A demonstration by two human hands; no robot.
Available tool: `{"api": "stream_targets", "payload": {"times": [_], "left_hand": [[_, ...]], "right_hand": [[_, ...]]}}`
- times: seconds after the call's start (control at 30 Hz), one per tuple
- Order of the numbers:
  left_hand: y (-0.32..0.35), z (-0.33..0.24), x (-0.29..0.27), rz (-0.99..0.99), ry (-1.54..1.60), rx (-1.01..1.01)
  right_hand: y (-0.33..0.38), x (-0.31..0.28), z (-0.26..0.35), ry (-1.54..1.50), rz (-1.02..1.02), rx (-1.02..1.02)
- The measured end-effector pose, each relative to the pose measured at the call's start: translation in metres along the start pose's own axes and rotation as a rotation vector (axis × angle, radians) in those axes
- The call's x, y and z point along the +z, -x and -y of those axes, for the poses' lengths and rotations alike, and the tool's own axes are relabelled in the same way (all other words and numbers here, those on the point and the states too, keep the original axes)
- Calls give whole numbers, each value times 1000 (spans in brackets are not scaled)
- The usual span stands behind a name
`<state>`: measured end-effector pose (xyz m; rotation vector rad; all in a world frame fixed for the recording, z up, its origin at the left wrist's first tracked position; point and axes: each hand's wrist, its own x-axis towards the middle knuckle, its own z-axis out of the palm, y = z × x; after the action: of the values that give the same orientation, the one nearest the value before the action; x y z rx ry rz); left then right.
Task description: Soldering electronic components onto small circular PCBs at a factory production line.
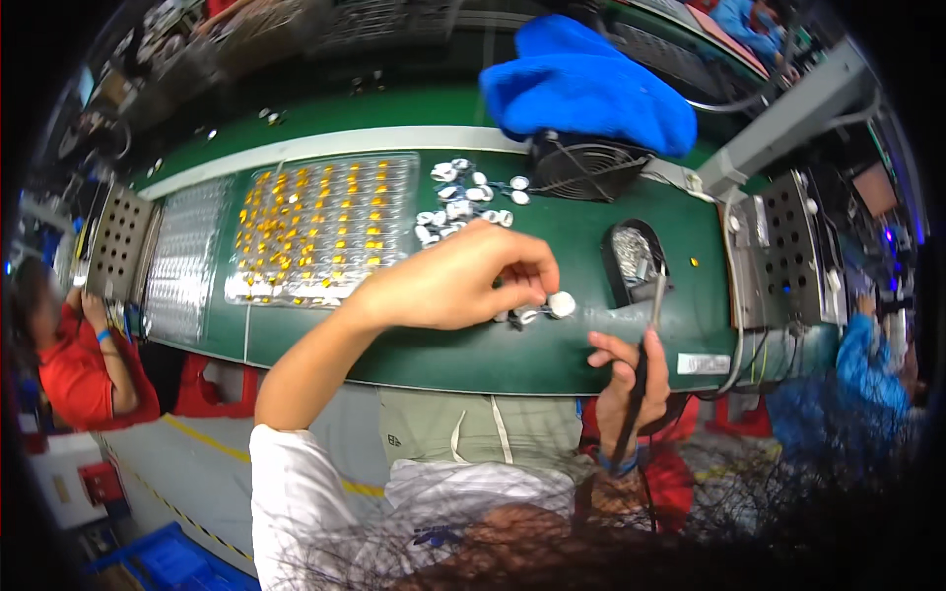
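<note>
My left hand (473, 281) reaches over the green bench with thumb and forefinger pinched at the edge of a small white round part (562, 304). Another white part (527, 316) lies just beneath those fingers, partly covered. In my right hand (631, 379) is a soldering iron (657, 305), its black handle gripped like a pen and its metal end pointing up and away. That metal end is close to a black tray (611, 266) of silvery bits. Behind my left hand lies a cluster of white round parts (478, 192) with dark wires.
A clear tray (399, 212) of yellow pieces and an emptier clear tray (187, 256) lie left. A black fan (586, 167) with a blue cloth (591, 84) stands behind. Perforated metal boxes (778, 256) flank the bench. A person in red (84, 379) sits left.
</note>
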<state>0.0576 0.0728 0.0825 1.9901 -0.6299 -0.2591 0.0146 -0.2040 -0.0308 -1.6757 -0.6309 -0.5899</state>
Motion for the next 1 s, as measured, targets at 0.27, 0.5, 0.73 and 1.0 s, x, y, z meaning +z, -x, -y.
{"api": "stream_targets", "payload": {"times": [0.27,0.5,0.73,1.0], "left_hand": [[-19,21,33,-72,34,-149],[-18,29,40,-140,42,-180],[-16,22,48,-224,-107,64],[28,17,8,-385,-716,147]], "right_hand": [[-22,6,4,184,122,-58],[-24,12,3,208,213,-119],[-18,13,-1,407,309,-204],[-20,-11,4,404,269,-177]]}}
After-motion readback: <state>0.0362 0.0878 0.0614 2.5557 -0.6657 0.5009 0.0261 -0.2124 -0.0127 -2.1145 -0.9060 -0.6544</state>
